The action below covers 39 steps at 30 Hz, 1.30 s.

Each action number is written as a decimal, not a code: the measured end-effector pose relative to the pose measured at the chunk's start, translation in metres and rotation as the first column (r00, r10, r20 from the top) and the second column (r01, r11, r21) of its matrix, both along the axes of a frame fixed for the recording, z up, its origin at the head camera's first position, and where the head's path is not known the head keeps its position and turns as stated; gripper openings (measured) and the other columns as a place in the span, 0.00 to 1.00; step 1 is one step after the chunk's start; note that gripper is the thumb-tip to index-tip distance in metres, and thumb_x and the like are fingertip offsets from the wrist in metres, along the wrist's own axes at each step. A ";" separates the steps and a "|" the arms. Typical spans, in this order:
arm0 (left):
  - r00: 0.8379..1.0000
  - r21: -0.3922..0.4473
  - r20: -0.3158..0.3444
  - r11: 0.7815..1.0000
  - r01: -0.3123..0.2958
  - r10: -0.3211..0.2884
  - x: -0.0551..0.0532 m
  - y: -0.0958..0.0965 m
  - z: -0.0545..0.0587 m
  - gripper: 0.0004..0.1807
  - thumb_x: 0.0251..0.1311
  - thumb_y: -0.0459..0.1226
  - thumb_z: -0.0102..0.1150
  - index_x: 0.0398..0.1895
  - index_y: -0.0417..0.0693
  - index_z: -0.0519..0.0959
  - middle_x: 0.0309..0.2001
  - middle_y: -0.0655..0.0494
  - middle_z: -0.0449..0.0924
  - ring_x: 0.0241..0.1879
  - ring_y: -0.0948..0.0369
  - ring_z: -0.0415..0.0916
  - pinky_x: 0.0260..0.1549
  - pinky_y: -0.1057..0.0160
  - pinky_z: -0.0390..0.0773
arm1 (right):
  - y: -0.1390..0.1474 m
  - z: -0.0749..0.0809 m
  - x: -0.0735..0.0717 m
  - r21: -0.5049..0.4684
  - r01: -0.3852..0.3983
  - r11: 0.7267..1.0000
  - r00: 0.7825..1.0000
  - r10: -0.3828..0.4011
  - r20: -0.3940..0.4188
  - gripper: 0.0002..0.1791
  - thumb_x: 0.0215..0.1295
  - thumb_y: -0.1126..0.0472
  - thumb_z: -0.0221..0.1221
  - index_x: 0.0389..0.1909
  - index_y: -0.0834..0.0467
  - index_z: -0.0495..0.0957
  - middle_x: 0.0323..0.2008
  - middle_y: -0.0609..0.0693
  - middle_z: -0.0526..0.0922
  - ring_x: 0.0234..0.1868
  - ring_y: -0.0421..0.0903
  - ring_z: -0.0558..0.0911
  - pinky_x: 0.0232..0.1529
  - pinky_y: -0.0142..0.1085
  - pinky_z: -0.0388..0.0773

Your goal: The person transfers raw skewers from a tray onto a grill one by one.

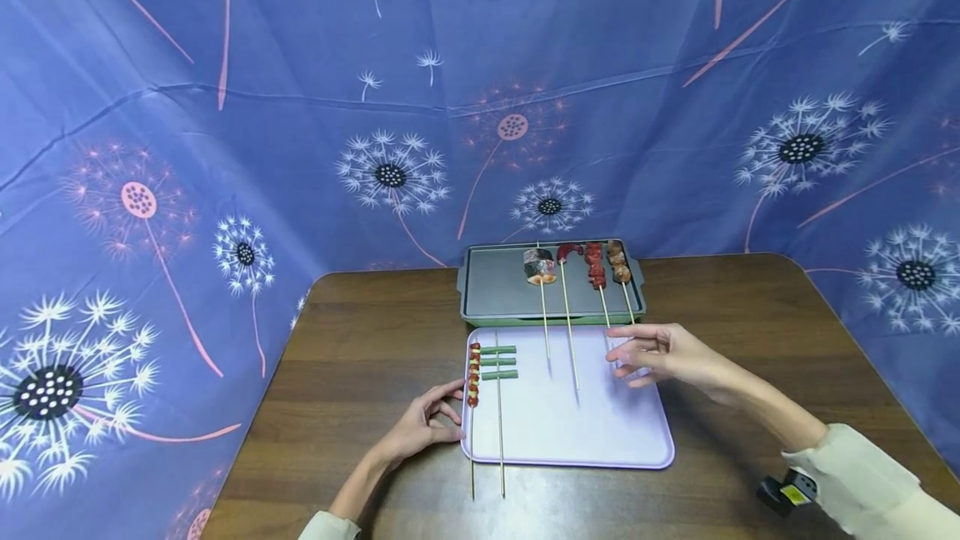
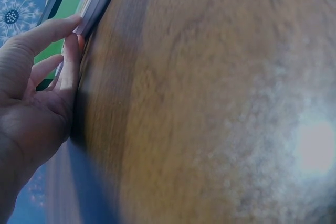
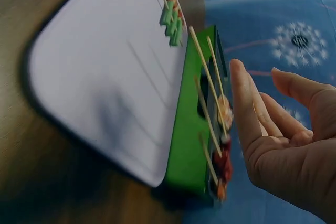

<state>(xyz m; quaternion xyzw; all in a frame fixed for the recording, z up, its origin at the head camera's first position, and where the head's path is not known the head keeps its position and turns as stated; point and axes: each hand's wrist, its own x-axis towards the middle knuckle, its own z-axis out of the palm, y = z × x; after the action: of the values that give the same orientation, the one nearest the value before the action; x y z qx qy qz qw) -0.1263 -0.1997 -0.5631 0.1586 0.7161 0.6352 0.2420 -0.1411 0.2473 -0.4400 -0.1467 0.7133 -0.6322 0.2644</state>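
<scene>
My left hand (image 1: 426, 423) is at the left edge of the lilac tray (image 1: 577, 448), with thumb and fingertips touching its rim. Just inside that edge lie a skewer of red and yellow pieces (image 1: 473, 375) and a skewer of green sticks (image 1: 498, 362), their bare ends past the tray's front edge. My right hand (image 1: 671, 357) hovers above the tray's right side, fingers loosely bent, holding nothing in the right wrist view. Near its fingertips are the sticks of a red meat skewer (image 1: 596, 265) and a brown meat skewer (image 1: 619, 262), whose loaded ends lie on the grill (image 1: 491, 282).
Left of the meat skewers, the grill also bears a dark-skinned chunk on a stick (image 1: 539, 267) and a curled red piece on a stick (image 1: 570, 251). Their sticks reach over the tray. Behind the brown wooden table (image 1: 360, 332) hangs a blue dandelion-print cloth (image 1: 637, 65).
</scene>
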 end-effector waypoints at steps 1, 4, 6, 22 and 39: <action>1.000 -0.002 0.000 1.000 0.000 0.000 0.000 0.000 0.000 0.47 0.53 0.24 0.71 0.77 0.36 0.60 0.66 0.30 0.65 0.45 0.66 0.78 0.39 0.73 0.84 | 0.006 -0.001 0.004 -0.011 0.008 1.000 1.000 -0.008 -0.011 0.28 0.77 0.64 0.54 0.74 0.68 0.63 0.51 0.49 0.89 0.50 0.46 0.88 0.49 0.46 0.88; 1.000 -0.005 0.002 1.000 0.003 -0.002 0.000 0.000 0.002 0.47 0.53 0.24 0.71 0.77 0.37 0.60 0.66 0.30 0.66 0.45 0.66 0.78 0.39 0.73 0.83 | 0.023 -0.006 0.014 -0.043 0.021 0.999 0.999 -0.022 -0.036 0.22 0.77 0.66 0.53 0.70 0.53 0.72 0.51 0.46 0.89 0.50 0.44 0.88 0.49 0.46 0.88; 1.000 -0.008 0.000 1.000 0.004 -0.004 0.000 0.000 0.003 0.46 0.54 0.24 0.70 0.77 0.37 0.60 0.66 0.30 0.66 0.44 0.66 0.78 0.39 0.73 0.83 | 0.033 -0.010 0.020 -0.053 0.037 0.998 0.998 -0.039 -0.042 0.22 0.78 0.67 0.52 0.65 0.44 0.75 0.51 0.44 0.89 0.50 0.43 0.88 0.48 0.44 0.88; 1.000 -0.012 -0.003 1.000 0.007 -0.007 0.000 -0.001 0.004 0.46 0.54 0.25 0.70 0.77 0.35 0.59 0.66 0.29 0.65 0.46 0.64 0.78 0.40 0.72 0.83 | 0.056 -0.080 0.037 -0.020 0.168 0.986 0.983 -0.169 -0.071 0.30 0.77 0.66 0.54 0.75 0.69 0.59 0.58 0.37 0.82 0.53 0.39 0.86 0.48 0.39 0.88; 0.988 -0.091 -0.019 0.984 -0.156 0.155 0.029 0.015 0.018 0.36 0.59 0.26 0.65 0.72 0.29 0.65 0.57 0.28 0.72 0.30 0.70 0.76 0.23 0.75 0.74 | 0.060 -0.108 0.039 0.045 0.095 0.994 0.946 -0.076 -0.315 0.34 0.69 0.73 0.60 0.75 0.65 0.63 0.54 0.34 0.81 0.44 0.37 0.87 0.42 0.25 0.82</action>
<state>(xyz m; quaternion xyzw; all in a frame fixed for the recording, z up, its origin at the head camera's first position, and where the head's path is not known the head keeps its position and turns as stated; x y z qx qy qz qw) -0.0971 -0.1851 -0.5454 0.0944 0.7563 0.6175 0.1947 -0.1017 0.3072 -0.5479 -0.2060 0.7703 -0.5905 0.1245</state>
